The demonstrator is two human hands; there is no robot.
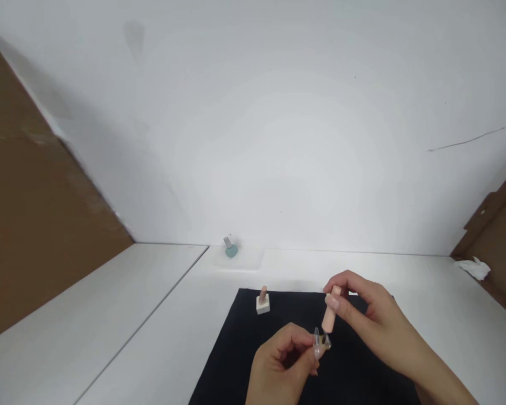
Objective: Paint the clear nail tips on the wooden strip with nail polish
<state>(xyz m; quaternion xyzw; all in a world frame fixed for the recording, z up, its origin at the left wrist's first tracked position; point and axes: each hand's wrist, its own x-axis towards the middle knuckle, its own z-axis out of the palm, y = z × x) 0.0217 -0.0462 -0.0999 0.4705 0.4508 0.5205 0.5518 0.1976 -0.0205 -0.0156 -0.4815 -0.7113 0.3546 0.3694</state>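
Head view, and it was the right hand up front, thumb and fingers pinching a peach handle, the handle slanting down from that grip! Just below and to its left, the left hand pinched a clear, pointed piece between thumb and finger, a dark tip right at it, touching or not, you could not tell! Under both grips spread a black mat; beyond the left grip, near the mat's far edge, stood a white block with a pinkish stem, and farther off, well apart, a teal bottle with a tilted grey top
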